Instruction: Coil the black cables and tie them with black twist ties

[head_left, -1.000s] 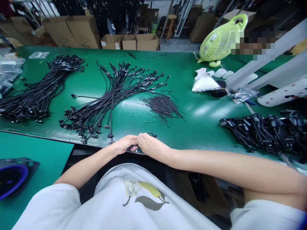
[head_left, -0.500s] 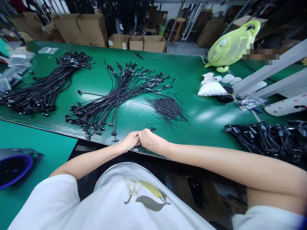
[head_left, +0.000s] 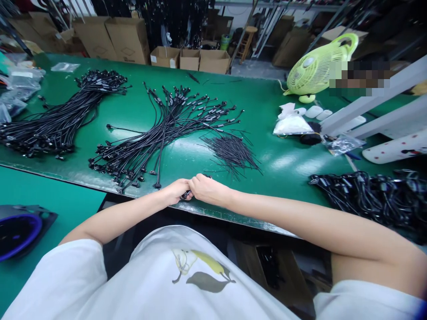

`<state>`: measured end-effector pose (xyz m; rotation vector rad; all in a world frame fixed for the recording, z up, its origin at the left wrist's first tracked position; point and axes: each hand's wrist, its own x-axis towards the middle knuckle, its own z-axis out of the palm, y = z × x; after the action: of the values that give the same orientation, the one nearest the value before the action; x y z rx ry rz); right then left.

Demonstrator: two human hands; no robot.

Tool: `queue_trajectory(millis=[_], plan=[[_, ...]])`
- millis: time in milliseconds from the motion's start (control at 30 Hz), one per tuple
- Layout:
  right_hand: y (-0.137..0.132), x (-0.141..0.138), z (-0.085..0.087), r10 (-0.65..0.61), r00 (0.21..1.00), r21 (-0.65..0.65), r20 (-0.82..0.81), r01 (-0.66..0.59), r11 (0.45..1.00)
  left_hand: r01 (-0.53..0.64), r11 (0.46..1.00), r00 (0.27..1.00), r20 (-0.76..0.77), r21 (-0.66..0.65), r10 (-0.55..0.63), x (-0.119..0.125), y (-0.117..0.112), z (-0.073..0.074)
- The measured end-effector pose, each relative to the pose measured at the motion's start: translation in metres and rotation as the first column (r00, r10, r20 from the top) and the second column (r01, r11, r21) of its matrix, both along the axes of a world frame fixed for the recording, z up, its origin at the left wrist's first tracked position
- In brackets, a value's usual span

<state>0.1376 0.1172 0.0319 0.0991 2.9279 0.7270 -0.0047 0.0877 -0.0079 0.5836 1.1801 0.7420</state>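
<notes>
The left hand (head_left: 176, 191) and right hand (head_left: 208, 189) meet at the near edge of the green table (head_left: 283, 164), just in front of the middle cable bundle (head_left: 160, 133). Both pinch one black cable end (head_left: 184, 194) between closed fingertips. Right of the bundle lie thin ties (head_left: 231, 153), and farther right a tangled heap (head_left: 367, 195). Left of it lies a second bundle (head_left: 56, 120). Work appears partway; which pile is finished cannot be told.

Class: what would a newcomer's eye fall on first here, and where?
Fanned bundles of black cables cover the green table, with a tangled heap at right. A lime-green fan stands far right. At the near edge, the left hand and right hand pinch a small black part.
</notes>
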Motion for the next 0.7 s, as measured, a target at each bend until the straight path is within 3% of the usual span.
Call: queue_trajectory(millis=[100, 200, 300, 400, 467, 533, 567, 633, 700], plan=[[0.001, 0.001, 0.007, -0.026, 0.999, -0.035, -0.02, 0.025, 0.999, -0.025, 1.0, 0.997, 0.066, -0.007, 0.026, -0.003, -0.002, 0.005], [0.003, -0.003, 0.012, -0.229, 0.969, -0.143, -0.095, 0.214, 0.966, -0.1, 0.995, 0.988, 0.123, 0.03, 0.095, -0.005, 0.001, 0.011], [0.006, -0.009, 0.014, -0.477, 0.862, -0.314, -0.174, 0.41, 0.856, -0.235, 0.966, 0.961, 0.177, 0.105, 0.214, -0.007, 0.009, 0.017], [0.006, -0.009, 0.012, -0.666, 0.662, -0.559, -0.344, 0.425, 0.712, -0.336, 0.875, 0.939, 0.199, 0.348, 0.282, -0.012, 0.013, 0.029], [0.004, -0.003, 0.009, -0.736, 0.552, -0.732, -0.392, 0.298, 0.613, -0.244, 0.783, 0.968, 0.094, 0.571, 0.233, -0.019, 0.007, 0.04], [0.002, 0.006, 0.008, -0.756, 0.536, -0.81, -0.375, 0.207, 0.548, -0.021, 0.702, 0.984, -0.108, 0.712, 0.14, -0.024, -0.006, 0.049], [0.001, 0.01, 0.007, -0.753, 0.541, -0.805, -0.374, 0.213, 0.553, 0.1, 0.671, 0.973, -0.213, 0.735, 0.089, -0.026, -0.013, 0.051], [-0.002, 0.017, 0.007, -0.728, 0.545, -0.72, -0.415, 0.293, 0.63, 0.287, 0.638, 0.927, -0.376, 0.715, 0.004, -0.026, -0.026, 0.051], [-0.01, 0.018, 0.005, -0.668, 0.556, -0.582, -0.495, 0.359, 0.73, 0.347, 0.675, 0.895, -0.445, 0.651, -0.031, -0.023, -0.031, 0.042]])
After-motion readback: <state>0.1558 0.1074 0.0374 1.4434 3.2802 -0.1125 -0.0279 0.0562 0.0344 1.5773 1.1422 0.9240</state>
